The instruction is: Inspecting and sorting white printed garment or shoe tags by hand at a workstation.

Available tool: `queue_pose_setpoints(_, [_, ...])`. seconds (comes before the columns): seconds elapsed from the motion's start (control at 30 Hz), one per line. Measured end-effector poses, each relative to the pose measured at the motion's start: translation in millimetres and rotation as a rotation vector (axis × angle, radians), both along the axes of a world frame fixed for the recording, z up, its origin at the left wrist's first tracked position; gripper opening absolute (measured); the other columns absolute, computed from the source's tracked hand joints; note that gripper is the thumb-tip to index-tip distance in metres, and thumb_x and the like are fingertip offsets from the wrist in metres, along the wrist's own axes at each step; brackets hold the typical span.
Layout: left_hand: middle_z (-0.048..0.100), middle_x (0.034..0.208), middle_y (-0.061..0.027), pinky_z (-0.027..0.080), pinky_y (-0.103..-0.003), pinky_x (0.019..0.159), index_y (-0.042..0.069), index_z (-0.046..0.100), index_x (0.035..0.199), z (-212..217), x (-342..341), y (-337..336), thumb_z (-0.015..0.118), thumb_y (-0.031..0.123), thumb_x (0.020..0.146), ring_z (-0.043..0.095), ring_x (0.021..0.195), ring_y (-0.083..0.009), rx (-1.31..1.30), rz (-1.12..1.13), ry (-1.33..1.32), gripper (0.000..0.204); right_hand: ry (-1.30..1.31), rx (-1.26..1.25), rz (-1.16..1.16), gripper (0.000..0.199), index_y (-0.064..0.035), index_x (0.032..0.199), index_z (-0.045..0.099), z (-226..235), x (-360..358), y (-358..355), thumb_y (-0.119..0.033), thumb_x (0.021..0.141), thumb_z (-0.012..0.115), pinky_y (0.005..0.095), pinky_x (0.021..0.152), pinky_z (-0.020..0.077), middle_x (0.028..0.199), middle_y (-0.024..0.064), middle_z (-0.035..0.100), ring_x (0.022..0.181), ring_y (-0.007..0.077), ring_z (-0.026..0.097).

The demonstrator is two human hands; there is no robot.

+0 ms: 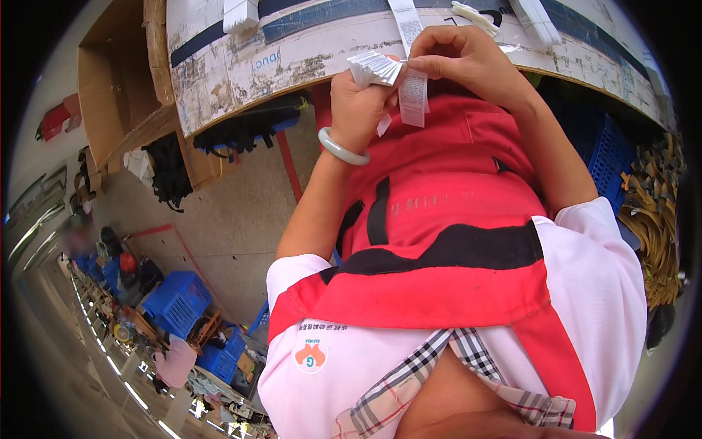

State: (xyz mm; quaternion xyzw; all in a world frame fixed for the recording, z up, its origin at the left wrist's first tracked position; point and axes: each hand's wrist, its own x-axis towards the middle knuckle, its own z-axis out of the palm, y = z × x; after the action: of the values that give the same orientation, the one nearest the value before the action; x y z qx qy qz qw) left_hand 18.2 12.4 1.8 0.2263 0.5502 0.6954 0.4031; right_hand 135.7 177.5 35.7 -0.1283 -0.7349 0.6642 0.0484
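Observation:
My left hand (355,110) is closed around a fanned bundle of folded white labels (374,68); a pale bracelet circles that wrist. Beside it, my right hand (468,64) pinches a printed white label strip (414,99) between thumb and fingers. The strip's lower end hangs in front of my red apron (446,168). Another length of printed strip (406,20) runs from the pinch up over the table. Both hands meet at the near edge of the worn, white-covered table (292,69). Exactly where the bundle and strip touch is hidden by my fingers.
White label stacks (240,14) lie on the table's far left and right, with a crumpled white piece (475,16) between. A cardboard box (117,95) stands at the left. A blue crate (610,157) and brown strap-like pieces (654,227) are at the right. A person (175,361) is farther off.

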Motion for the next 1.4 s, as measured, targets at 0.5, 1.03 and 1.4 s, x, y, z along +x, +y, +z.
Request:
queue_pose_setpoints(0.5, [0.062,0.078,-0.0048,0.049,-0.023,0.056,0.003,0.062,0.092,4,7,-4,0.070,0.023,0.089,0.062,0.064,-0.0126,-0.002,-0.253,-0.392,0.022,0.063,-0.170,-0.116,0.015,0.0007,0.096,0.066,-9,-1,-27,-0.013,0.092,0.064,0.0204,0.058,0.0524,0.070,0.0038,0.063,0.059,0.0095,0.063])
queue_pose_setpoints(1.03, [0.065,0.081,-0.0117,0.055,-0.031,0.067,-0.003,0.060,0.103,1,4,-12,0.058,0.016,0.095,0.068,0.072,-0.0226,-0.049,-0.386,-0.337,0.020,0.006,0.306,0.034,0.041,-0.0041,0.118,0.062,7,3,-13,-0.022,0.083,0.073,0.0244,0.069,0.0478,0.099,0.0100,0.061,0.079,0.0117,0.056])
queue_pose_setpoints(1.4, [0.063,0.077,-0.0081,0.054,-0.029,0.063,-0.002,0.060,0.100,3,10,-8,0.056,0.016,0.097,0.066,0.071,-0.0194,-0.045,-0.530,-0.306,0.019,0.006,-0.087,-0.019,0.007,-0.0002,0.085,0.066,-8,7,-16,-0.006,0.084,0.070,0.0219,0.064,0.0475,0.080,0.0018,0.060,0.071,0.0077,0.058])
